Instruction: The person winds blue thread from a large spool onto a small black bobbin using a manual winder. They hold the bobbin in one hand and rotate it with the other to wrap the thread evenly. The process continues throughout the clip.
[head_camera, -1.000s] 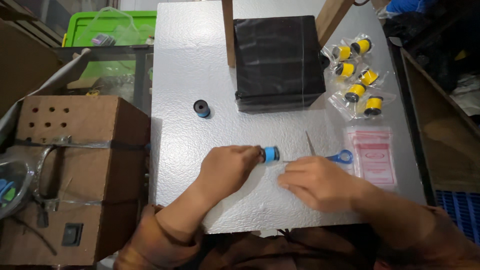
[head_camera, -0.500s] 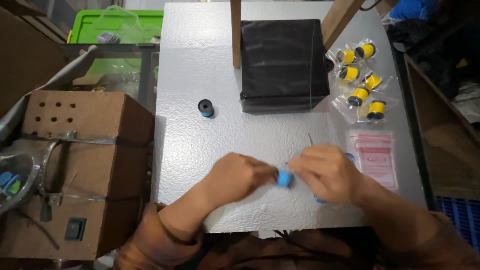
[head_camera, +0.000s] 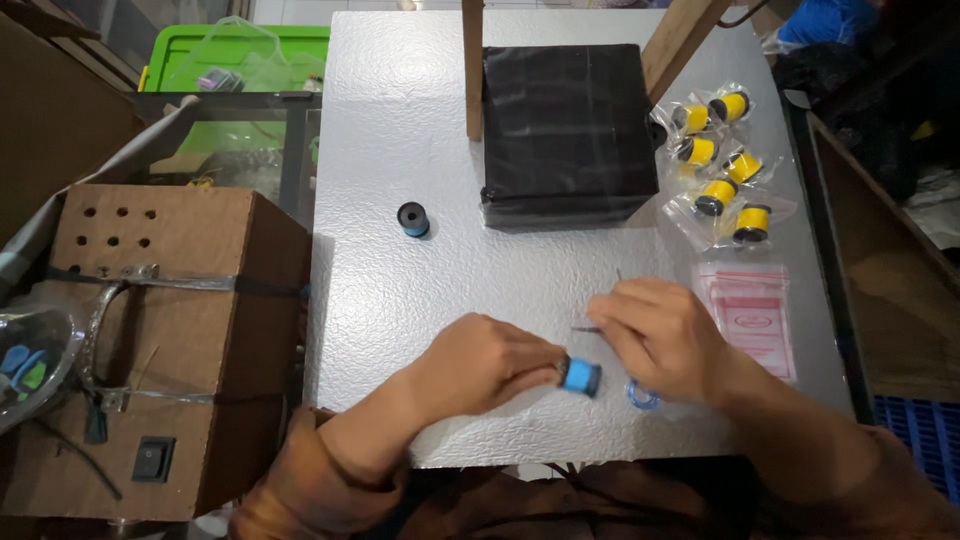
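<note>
My left hand (head_camera: 480, 365) pinches a small blue thread spool (head_camera: 580, 376) just above the white table (head_camera: 400, 300), near its front edge. My right hand (head_camera: 660, 335) is curled right beside the spool, closed over a pair of blue-handled scissors (head_camera: 640, 397). One handle ring shows below the palm and thin blade tips poke out to the left and above the fingers. A second blue spool (head_camera: 412, 219) stands alone farther back on the left.
A black wrapped box (head_camera: 560, 130) sits at the back centre between two wooden posts (head_camera: 472, 70). Bagged yellow spools (head_camera: 720, 165) and a stack of small zip bags (head_camera: 750, 315) lie at the right. A cardboard box (head_camera: 170, 330) and a green bin (head_camera: 240, 60) stand left of the table.
Both hands have drawn back toward the front edge with the blue spool. My right hand has closed over the scissors, which no longer lie loose on the table.
</note>
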